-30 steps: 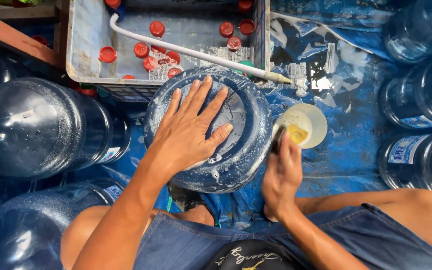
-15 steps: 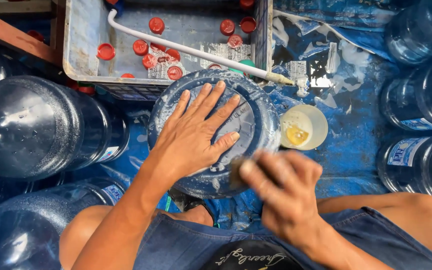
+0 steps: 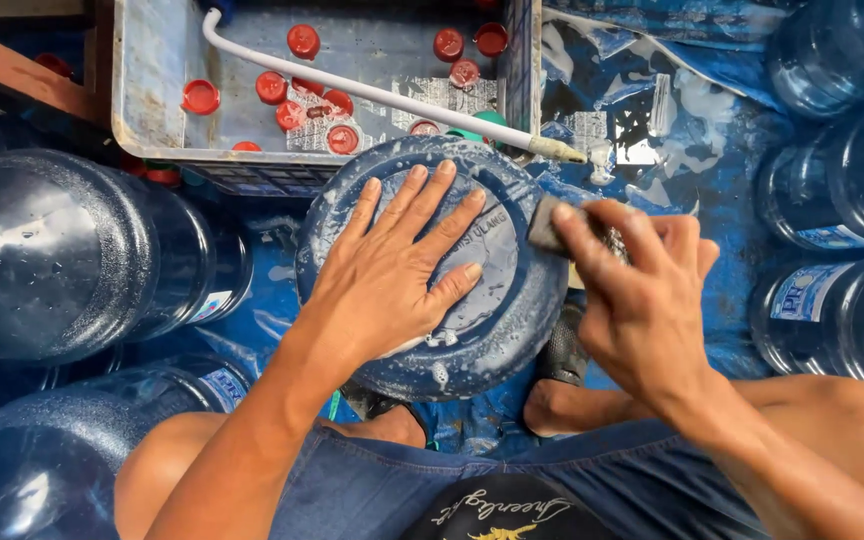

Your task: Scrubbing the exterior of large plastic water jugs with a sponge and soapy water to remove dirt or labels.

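Note:
A large blue water jug stands bottom-up between my knees; its round soapy base (image 3: 512, 310) faces the camera. My left hand (image 3: 397, 270) lies flat on that base with fingers spread. My right hand (image 3: 632, 290) grips a dark scrubbing pad (image 3: 547, 225) and presses it against the base's upper right rim.
A grey tray (image 3: 152, 100) behind the jug holds several red caps (image 3: 302, 42) and a white hose (image 3: 382, 95) lying across it. Big blue jugs lie at the left (image 3: 62, 250) and at the right (image 3: 842, 200). The floor is a wet blue tarp (image 3: 672, 110).
My right hand left the yellow soap dish at the right and brought the scrubbing pad up to the jug's rim. My left hand stayed flat on the base.

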